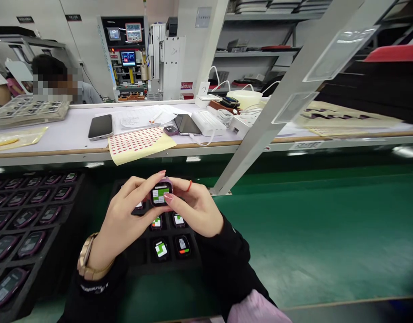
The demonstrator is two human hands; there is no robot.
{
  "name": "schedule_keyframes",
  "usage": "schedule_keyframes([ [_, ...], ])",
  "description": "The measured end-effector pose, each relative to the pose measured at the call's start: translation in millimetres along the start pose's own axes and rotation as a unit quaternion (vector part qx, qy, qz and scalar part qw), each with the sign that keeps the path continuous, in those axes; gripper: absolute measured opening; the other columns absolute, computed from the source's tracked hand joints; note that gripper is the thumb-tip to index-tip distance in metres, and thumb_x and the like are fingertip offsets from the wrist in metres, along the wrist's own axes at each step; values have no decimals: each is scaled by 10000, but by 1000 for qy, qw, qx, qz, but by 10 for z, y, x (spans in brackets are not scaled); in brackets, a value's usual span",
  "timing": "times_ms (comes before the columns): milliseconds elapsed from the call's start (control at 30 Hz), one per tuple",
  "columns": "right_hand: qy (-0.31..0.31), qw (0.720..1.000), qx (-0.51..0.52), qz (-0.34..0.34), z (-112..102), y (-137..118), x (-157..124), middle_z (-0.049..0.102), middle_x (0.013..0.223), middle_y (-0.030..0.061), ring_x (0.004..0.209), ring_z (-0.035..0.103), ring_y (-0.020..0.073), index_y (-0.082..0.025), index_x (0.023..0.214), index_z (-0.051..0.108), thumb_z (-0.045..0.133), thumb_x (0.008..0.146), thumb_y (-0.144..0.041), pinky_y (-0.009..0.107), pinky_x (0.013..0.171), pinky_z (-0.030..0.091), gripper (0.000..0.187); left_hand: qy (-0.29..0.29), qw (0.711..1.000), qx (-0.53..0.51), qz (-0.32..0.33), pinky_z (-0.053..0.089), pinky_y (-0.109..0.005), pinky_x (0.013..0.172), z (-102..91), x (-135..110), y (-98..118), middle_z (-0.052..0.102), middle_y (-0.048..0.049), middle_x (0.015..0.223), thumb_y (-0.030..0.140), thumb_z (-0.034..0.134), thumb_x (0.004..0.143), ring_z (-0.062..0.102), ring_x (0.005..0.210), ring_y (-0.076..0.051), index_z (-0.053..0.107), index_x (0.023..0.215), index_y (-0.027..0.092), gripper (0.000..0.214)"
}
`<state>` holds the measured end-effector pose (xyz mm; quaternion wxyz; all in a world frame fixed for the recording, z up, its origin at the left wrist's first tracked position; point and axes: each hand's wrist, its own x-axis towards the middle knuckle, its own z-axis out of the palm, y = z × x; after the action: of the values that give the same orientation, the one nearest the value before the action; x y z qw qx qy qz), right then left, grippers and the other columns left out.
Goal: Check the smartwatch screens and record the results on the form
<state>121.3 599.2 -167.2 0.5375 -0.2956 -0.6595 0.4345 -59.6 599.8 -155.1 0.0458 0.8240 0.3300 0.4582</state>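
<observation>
Between both hands I hold a smartwatch [158,194] with a purple case, its lit screen showing green and white blocks. My left hand [127,215] grips its left side, fingers along the top edge and thumb beneath. My right hand [196,208] holds the right side, and its thumb rests on the screen. Below the hands lies a black foam tray [135,258] with several lit watches in its slots. One watch [160,249] there shows green and white, and another watch [182,246] shows an orange-green bar. The hands hide part of this tray.
A second foam tray [54,242] at left holds several purple watches. On the shelf above lie a phone [100,127], a sticker sheet [135,143], a tablet-like device [187,124] and white cables. A slanted metal post [260,116] stands right of my hands. A person sits behind the shelf.
</observation>
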Motion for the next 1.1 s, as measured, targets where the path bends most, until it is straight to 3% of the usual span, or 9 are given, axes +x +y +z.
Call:
schedule_keyframes([
  [167,0,1000,-9,7,27,-23,28,746,938,71,836,694,244,-195,1141,750,673,928,-518,395,807,602,395,4,1000,-1,6,536,-198,794,-14,-5,-22,589,20,960,247,728,908,564,784,-95,538,1442,319,571],
  [367,-7,1000,-13,-16,-9,-17,25,750,946,67,824,696,232,-195,1153,728,664,931,-392,380,793,604,303,-3,1000,-13,-5,546,-216,803,-10,-20,-36,590,14,967,252,736,901,576,801,-103,541,1439,326,577],
  [533,-14,999,-28,-19,25,11,16,748,1041,62,883,708,223,-201,1251,680,710,887,-317,362,819,614,383,-5,1000,-6,-11,556,-229,799,-20,-21,-48,597,10,975,188,691,919,592,812,-112,533,1449,334,572],
  [767,5,999,-38,-19,72,-1,41,743,1036,58,888,703,216,-187,1205,676,687,861,-268,340,802,608,353,0,1000,-1,-6,543,-208,830,-8,-15,-52,594,19,986,127,671,914,594,824,-96,528,1450,336,593],
  [1100,1,1000,-24,-12,12,19,13,743,952,64,845,687,235,-203,1175,722,656,947,-500,374,781,597,381,1,1000,5,6,553,-234,800,-4,-4,-26,604,2,971,255,702,927,592,809,-118,536,1447,326,550],
])
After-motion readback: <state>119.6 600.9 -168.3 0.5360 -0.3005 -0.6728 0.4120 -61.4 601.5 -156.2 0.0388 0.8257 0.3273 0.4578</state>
